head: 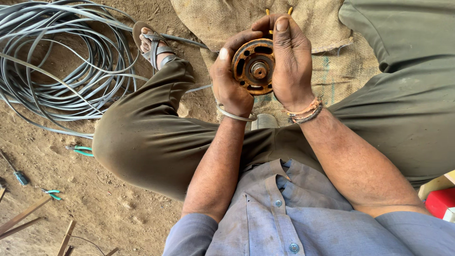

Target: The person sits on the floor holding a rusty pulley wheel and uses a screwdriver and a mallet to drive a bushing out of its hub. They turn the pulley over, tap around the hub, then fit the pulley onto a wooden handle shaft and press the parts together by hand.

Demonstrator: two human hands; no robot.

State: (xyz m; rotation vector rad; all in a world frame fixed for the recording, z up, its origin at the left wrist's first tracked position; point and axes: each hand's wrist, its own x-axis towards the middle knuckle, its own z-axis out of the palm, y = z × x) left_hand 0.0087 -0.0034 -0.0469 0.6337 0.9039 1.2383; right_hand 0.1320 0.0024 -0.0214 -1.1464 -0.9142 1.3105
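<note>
A round, rusty metal disc [252, 66] with holes around a central hub and a short shaft sits between both hands, above my lap. My left hand [229, 80] cups its left rim, thumb up along the edge. My right hand [290, 59] wraps its right side, fingers curled over the top. Two thin yellow handle tips [290, 10] poke out behind my right fingers; what they belong to is hidden. A metal bangle [233, 115] circles my left wrist and thread bands [305, 112] my right.
A burlap sack [327, 42] lies on the ground under the hands. A big coil of grey cable [61, 61] fills the upper left beside my sandalled foot [154, 43]. Green-handled pliers [83, 150], a screwdriver [20, 177] and wooden sticks [26, 215] lie on the dirt.
</note>
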